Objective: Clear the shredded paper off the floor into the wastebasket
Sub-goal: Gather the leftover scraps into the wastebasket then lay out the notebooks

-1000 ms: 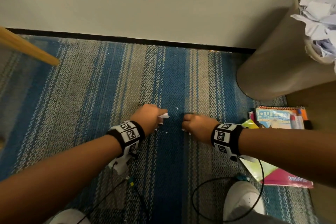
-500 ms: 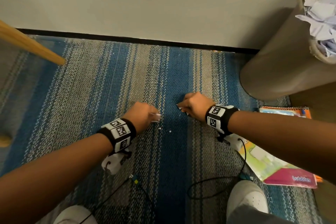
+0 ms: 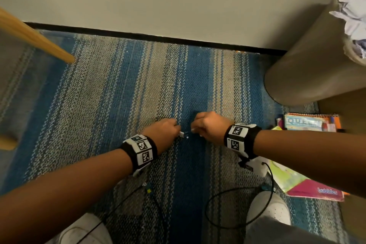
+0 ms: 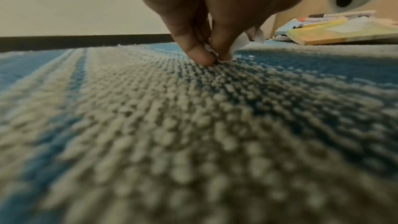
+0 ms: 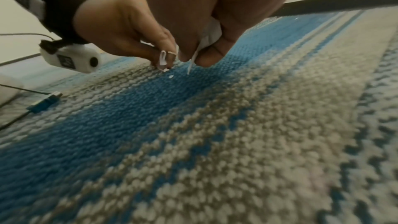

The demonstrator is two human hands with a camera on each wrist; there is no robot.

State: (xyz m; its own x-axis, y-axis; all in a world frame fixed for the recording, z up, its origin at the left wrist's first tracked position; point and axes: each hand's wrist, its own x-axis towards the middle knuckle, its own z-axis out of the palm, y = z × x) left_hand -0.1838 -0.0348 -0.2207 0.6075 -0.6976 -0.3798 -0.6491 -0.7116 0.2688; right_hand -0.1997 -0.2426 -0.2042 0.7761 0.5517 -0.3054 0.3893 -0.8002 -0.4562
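Observation:
Both hands are low on the blue and grey striped carpet, almost touching. My left hand pinches white paper shreds between thumb and fingers, its fingertips on the carpet. My right hand holds a wad of white paper shreds in its curled fingers, a thin strip hanging down. A tiny white paper fleck lies on the blue stripe between the hands. The tan wastebasket stands at the right by the wall, crumpled paper heaped at its top.
A wooden furniture leg slants in at the upper left. Notebooks and pens and a pink and green book lie on the floor at right. Black cables and white shoes are near the bottom. The wall's black baseboard runs behind.
The left hand has stayed low pinching shreds. The right hand shifted forward and left, closing in on the left hand above the blue stripe.

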